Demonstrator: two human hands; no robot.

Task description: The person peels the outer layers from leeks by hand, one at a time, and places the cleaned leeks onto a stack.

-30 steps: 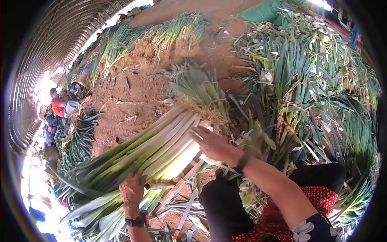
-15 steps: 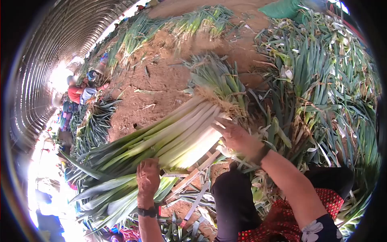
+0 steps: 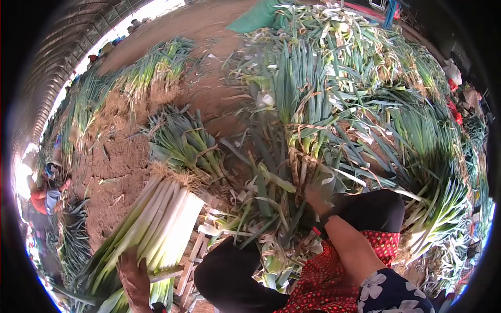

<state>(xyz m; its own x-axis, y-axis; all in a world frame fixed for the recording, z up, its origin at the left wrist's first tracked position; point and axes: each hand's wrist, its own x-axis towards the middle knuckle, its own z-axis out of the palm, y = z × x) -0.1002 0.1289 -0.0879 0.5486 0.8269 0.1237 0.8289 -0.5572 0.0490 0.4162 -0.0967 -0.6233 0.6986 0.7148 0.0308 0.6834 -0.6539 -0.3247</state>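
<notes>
A bundle of leeks (image 3: 162, 211) lies side by side on a low wooden stand (image 3: 197, 249), its rooty ends away from me and its green leaves toward the lower left. My left hand (image 3: 134, 276) lies on the near side of these leeks, fingers apart on the stalks. Beside my knee, my right hand (image 3: 317, 200) is low over the leek heap, close to the bases of some upright leeks (image 3: 302, 138). Motion blurs its fingers, so their grip is hidden.
A large heap of loose leeks (image 3: 412, 130) spreads across the right. Smaller bunches (image 3: 182, 138) lie beyond the stand on brown soil (image 3: 117, 182). A green sack (image 3: 254, 16) is at the back. Another person (image 3: 44, 195) sits at far left.
My view has swung right. My right hand has left the root end of the leek bundle and moved right to the heap. My left hand stays by the bundle.
</notes>
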